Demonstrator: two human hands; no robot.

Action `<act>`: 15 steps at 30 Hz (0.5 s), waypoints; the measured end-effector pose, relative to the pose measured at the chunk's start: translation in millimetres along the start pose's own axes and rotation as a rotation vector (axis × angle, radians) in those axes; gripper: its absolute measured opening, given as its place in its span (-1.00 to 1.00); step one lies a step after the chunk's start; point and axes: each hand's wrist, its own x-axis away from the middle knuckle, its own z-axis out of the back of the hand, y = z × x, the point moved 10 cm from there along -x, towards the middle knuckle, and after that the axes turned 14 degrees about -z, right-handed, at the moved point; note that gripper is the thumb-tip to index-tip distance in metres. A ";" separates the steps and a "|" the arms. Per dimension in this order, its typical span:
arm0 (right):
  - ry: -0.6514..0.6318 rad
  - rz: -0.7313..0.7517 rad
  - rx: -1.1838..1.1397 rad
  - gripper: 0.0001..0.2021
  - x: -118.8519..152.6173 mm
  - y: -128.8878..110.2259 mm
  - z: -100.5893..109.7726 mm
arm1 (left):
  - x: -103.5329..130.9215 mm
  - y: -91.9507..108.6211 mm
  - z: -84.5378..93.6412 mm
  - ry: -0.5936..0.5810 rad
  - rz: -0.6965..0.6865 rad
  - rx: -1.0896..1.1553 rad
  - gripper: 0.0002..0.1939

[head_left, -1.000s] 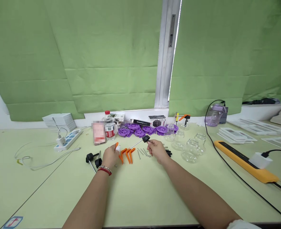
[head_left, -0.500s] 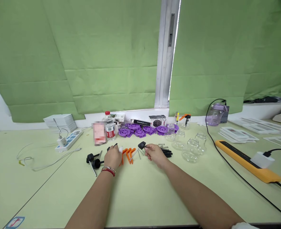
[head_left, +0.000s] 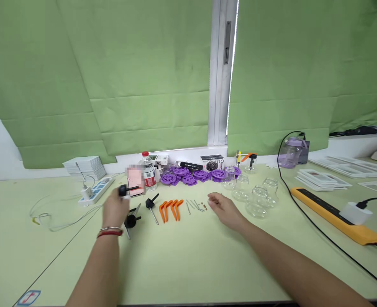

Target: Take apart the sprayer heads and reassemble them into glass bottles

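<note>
Since the earlier frame, the left hand (head_left: 111, 209) has been shifting leftward, and the right hand (head_left: 225, 209) has been letting go of a black-headed piece with a slender metal rod (head_left: 149, 204), now lying between the hands. Across the view, a pale green tabletop (head_left: 191, 264) is carrying everything. A yellow power strip with a black top (head_left: 332, 223) is running along its right side. Four clear, round-bodied jars (head_left: 258, 200) are standing right of centre, while spoked purple plastic discs (head_left: 189, 179) are lying near the far edge. The left fingers are grasping a black knob with a projecting lever (head_left: 122, 190), above two further black-headed parts (head_left: 130, 221); the right fingers are hanging released and loosely curled, well back from the near edge. Four bent orange plastic levers (head_left: 176, 207) are lying in a row between the hands. Thin metal pins (head_left: 196, 204) and tiny brown pieces (head_left: 204, 207) are lying just beside the right fingertips.
</note>
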 end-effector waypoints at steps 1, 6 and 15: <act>0.078 0.009 0.099 -0.63 1.7 10.0 13.8 | -0.5 -32.9 9.0 0.020 0.112 -0.082 -0.53; 0.235 -0.015 0.504 -0.46 19.2 53.1 37.8 | 21.2 -131.4 -16.9 -0.199 0.385 -0.216 -0.42; 0.060 -0.162 0.811 -0.21 48.0 86.3 21.2 | 21.8 -121.6 -53.5 -0.339 0.291 -0.146 -0.38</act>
